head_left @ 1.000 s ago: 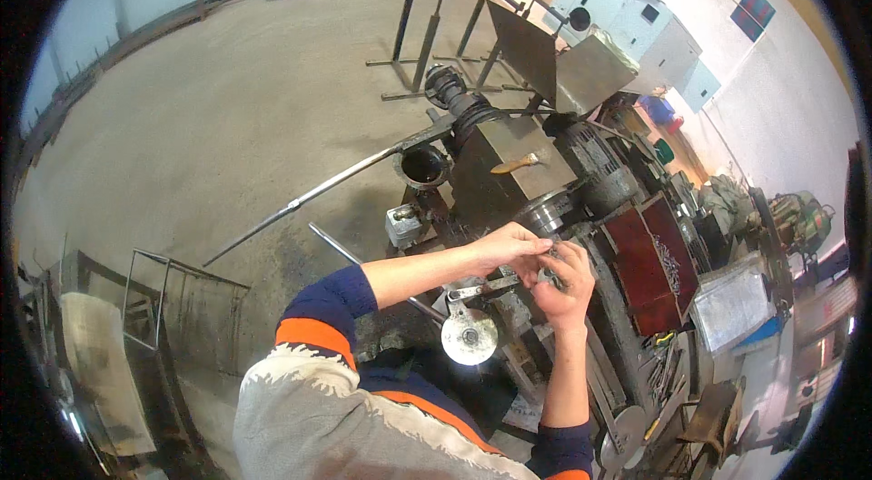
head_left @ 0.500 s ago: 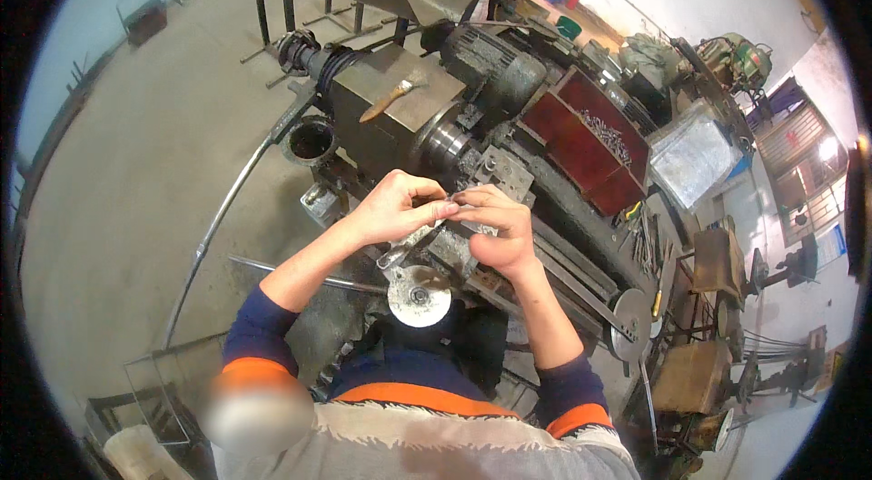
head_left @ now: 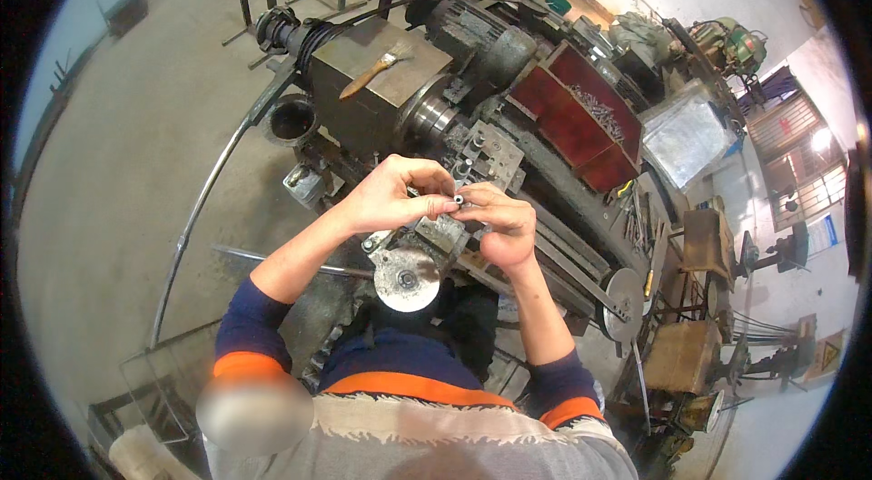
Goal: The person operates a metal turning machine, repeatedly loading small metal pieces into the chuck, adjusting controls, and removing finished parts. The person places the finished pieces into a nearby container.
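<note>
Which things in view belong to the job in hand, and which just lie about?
Job in hand:
small round metal piece, pinched between left hand and right hand
lathe below them, likely
dark-red tray of small metal pieces, probably

Lying about, apparently:
wood-handled brush
green container

You've got one small metal ring, or maybe the end of a short tube; can't tell which, your fingers cover most of it. Round end, light grey rim, dark hole in the middle. Holed end is turned up toward you. It's pinched at the fingertips, your left hand on one side, your right hand on the other. Relative to the pale disc: the piece is on the side away from you, a bit to the right, and apart from it. Surface finish too small to make out.
</note>
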Motion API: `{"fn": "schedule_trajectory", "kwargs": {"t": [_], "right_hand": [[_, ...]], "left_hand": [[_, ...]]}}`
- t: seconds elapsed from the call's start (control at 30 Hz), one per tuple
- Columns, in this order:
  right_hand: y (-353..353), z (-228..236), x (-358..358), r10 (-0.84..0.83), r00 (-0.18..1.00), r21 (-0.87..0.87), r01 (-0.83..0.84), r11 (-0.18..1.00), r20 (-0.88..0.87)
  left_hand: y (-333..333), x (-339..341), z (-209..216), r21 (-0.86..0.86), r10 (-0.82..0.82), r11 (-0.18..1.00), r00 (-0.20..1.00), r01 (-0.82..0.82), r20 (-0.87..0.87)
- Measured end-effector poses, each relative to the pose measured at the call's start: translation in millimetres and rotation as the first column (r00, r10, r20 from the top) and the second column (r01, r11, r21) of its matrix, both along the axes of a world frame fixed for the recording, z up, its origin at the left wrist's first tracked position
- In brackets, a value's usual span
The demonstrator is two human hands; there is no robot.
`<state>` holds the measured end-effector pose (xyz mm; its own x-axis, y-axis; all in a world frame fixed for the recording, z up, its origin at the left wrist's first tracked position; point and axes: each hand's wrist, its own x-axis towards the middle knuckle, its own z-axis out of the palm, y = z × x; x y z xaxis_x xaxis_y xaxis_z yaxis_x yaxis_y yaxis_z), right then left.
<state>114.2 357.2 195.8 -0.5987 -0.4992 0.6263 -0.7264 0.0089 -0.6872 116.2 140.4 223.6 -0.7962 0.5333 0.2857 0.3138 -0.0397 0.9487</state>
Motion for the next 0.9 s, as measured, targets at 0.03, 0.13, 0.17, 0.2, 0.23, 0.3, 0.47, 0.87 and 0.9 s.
{"fn": "schedule_trajectory", "kwargs": {"t": [0.03, 0.13, 0.17, 0.2, 0.23, 0.3, 0.47, 0.87, 0.9], "right_hand": [[0, 0, -2, 0.004, 1.0, 0.008, -0.004, 1.0, 0.007], [3, 6, -15, 0.015, 1.0, 0.064, -0.016, 0.998, 0.023], [4, 10, -22, -0.047, 0.998, 0.109, 0.052, 0.993, -0.044], [7, 15, -32, -0.119, 0.987, 0.188, 0.137, 0.973, -0.104], [10, 21, -44, -0.185, 0.968, 0.258, 0.224, 0.94, -0.167], [11, 22, -76, -0.273, 0.936, 0.342, 0.337, 0.877, -0.224], [-12, 25, -133, -0.441, 0.897, 0.77, 0.297, 0.565, -0.022], [-18, -25, -158, -0.521, 0.853, 0.771, 0.319, 0.552, 0.02], [-15, -23, -158, -0.429, 0.903, 0.766, 0.282, 0.578, -0.01]], "left_hand": [[0, -2, -1, -0.009, 0.008, 1.0, 1.0, -0.008, 0.014], [-6, -9, -7, -0.08, 0.079, 0.993, 0.993, -0.087, -0.091], [-13, -11, -10, -0.108, 0.109, 0.986, 0.982, -0.126, -0.151], [-22, -14, -14, -0.154, 0.147, 0.973, 0.974, -0.173, -0.17], [-37, -15, -13, -0.185, 0.193, 0.956, 0.961, -0.229, -0.197], [-70, -14, -10, -0.153, 0.349, 0.914, 0.919, -0.377, -0.182], [-184, -7, -17, -0.23, 0.722, 0.644, 0.679, -0.73, -0.135], [-277, 74, -102, -0.545, 0.81, 0.364, 0.546, -0.755, -0.214], [-272, 73, -100, -0.612, 0.793, 0.305, 0.55, -0.73, -0.261]]}}
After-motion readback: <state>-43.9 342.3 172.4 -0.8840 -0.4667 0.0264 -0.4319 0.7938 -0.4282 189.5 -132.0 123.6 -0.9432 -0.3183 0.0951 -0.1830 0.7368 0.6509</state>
